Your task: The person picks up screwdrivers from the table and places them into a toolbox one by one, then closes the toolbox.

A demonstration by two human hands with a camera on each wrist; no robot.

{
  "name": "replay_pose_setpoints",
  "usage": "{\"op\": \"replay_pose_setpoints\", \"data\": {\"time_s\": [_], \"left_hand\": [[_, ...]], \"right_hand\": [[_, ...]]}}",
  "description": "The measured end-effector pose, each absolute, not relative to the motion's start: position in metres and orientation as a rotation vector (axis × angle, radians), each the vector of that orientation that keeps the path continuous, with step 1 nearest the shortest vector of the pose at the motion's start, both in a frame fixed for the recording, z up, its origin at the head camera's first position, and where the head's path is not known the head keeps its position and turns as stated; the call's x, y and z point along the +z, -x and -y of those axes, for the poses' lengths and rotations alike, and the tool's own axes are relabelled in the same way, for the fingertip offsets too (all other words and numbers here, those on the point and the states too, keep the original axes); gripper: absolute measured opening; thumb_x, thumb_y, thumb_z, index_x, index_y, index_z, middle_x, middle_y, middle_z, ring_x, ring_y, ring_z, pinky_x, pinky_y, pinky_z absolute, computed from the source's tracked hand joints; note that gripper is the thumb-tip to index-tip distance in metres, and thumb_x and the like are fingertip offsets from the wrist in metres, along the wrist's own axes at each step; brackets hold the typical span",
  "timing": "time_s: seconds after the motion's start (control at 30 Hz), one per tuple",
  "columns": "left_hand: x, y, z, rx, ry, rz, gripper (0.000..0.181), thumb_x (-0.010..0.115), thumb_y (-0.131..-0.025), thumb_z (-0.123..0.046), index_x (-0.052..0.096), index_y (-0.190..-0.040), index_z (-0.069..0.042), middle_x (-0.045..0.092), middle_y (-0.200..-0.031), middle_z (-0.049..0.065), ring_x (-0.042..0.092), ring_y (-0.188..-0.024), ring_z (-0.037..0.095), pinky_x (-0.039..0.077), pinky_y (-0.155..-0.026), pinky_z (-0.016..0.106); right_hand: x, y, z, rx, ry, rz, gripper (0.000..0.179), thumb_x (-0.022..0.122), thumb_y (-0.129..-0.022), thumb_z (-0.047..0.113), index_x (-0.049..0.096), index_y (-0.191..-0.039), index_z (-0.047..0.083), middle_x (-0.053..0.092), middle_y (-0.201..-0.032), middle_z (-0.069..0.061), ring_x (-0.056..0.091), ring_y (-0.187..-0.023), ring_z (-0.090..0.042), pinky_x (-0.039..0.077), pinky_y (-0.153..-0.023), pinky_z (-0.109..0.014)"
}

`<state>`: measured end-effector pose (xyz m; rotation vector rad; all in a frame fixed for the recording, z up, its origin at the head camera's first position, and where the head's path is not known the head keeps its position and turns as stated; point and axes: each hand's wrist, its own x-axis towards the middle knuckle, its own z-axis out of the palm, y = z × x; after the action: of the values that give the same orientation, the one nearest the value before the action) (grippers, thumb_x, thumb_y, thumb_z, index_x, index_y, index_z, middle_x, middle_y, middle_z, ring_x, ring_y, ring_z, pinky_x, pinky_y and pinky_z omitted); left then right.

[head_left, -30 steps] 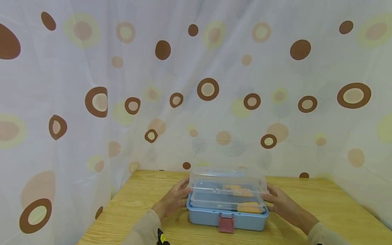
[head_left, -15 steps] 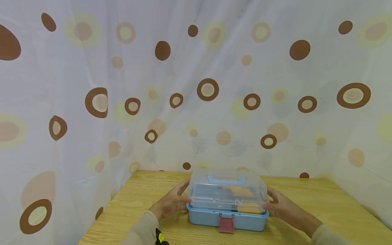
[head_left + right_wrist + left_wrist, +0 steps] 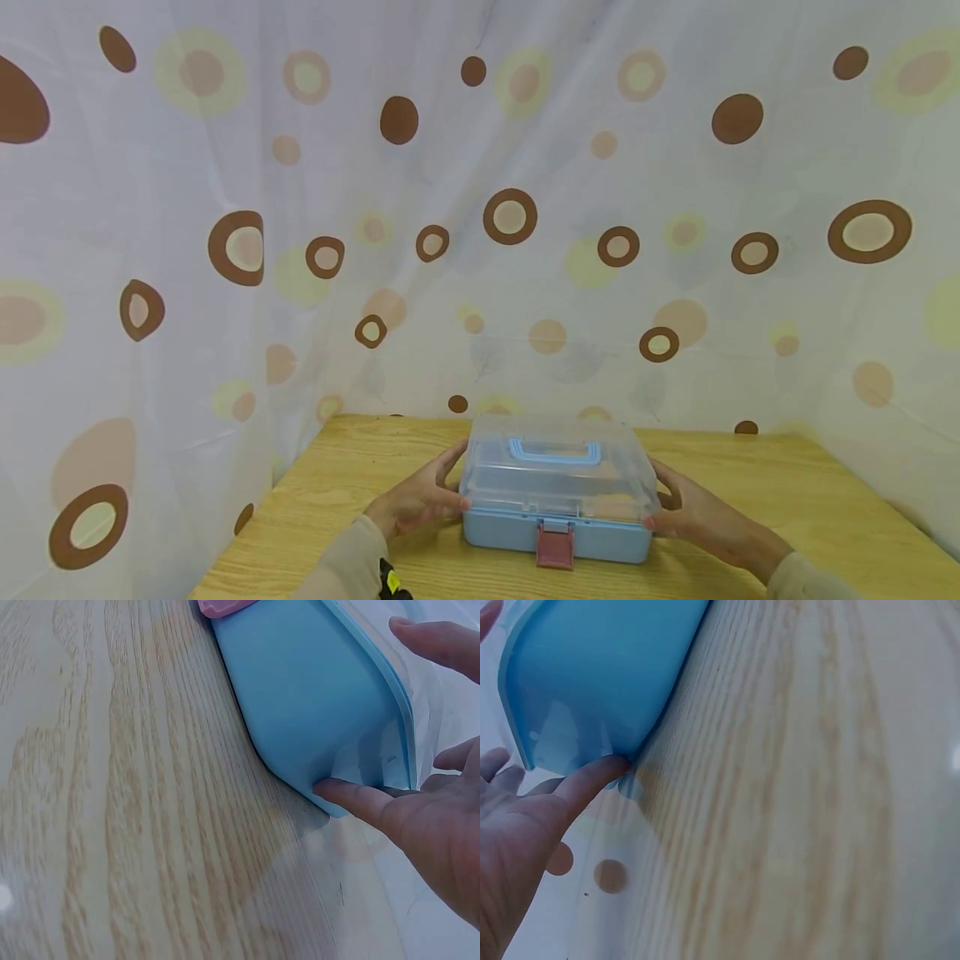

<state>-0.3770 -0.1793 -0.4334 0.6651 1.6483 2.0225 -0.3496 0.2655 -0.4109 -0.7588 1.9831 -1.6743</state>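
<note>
A blue plastic storage box (image 3: 498, 532) with a clear lid (image 3: 487, 479) stands on the table, the lid down over its base. A blue handle (image 3: 558, 454) tops the lid, and a pink latch (image 3: 554, 547) hangs unfastened at the front. My left hand (image 3: 420, 498) touches the box's left side, thumb at the lid's front corner. On the opposite side my right hand (image 3: 697, 512) does likewise. Both wrist views show a fairly straight finger (image 3: 592, 780) touching the blue base low down. Something orange-yellow (image 3: 611, 506) shows faintly through the lid.
The wood-grain table (image 3: 360, 467) extends to both sides of the box. Behind and beside it hangs a pale curtain (image 3: 570, 283) with brown and yellow dots. A black and yellow item (image 3: 393, 582) lies by the left sleeve.
The clear lid has swung down toward me from a raised tilt onto the blue base, its handle coming into view on top. Both hands stayed at its sides, thumbs lowering with it.
</note>
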Motion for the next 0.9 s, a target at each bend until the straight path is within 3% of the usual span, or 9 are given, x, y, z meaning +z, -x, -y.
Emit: {"op": "replay_pose_setpoints", "data": {"time_s": [0.23,0.47,0.9], "left_hand": [[-0.4368,0.3783,0.1791,2.028,-0.661,-1.643,0.111,0.076,-0.086,0.008,0.004,-0.168,-0.016,-0.012,-0.171,0.017,0.033,-0.146,0.045,0.043,-0.109,0.053],[-0.4378,0.3789,0.1786,1.998,-0.669,-1.683,0.113,0.075,-0.085,0.011,0.004,-0.168,-0.018,-0.017,-0.171,0.013,0.018,-0.150,0.051,0.042,-0.109,0.054],[-0.4373,0.3785,0.1798,1.983,-0.678,-1.631,0.114,0.072,-0.086,0.014,0.000,-0.168,-0.020,-0.017,-0.171,0.012,0.027,-0.149,0.044,0.042,-0.109,0.051]], "right_hand": [[-0.4114,0.3478,-0.2664,-1.652,0.739,-1.995,0.103,0.062,-0.102,0.012,-0.023,-0.161,0.006,-0.019,-0.165,-0.029,-0.002,-0.146,-0.060,0.039,-0.109,-0.060],[-0.4096,0.3453,-0.2675,-1.611,0.713,-2.012,0.107,0.065,-0.103,0.021,-0.024,-0.160,0.007,-0.023,-0.164,-0.028,-0.005,-0.146,-0.062,0.037,-0.108,-0.065],[-0.4088,0.3438,-0.2706,-1.556,0.739,-2.037,0.107,0.064,-0.104,0.020,-0.027,-0.159,0.007,-0.036,-0.160,-0.027,-0.012,-0.143,-0.065,0.032,-0.108,-0.072]]}}
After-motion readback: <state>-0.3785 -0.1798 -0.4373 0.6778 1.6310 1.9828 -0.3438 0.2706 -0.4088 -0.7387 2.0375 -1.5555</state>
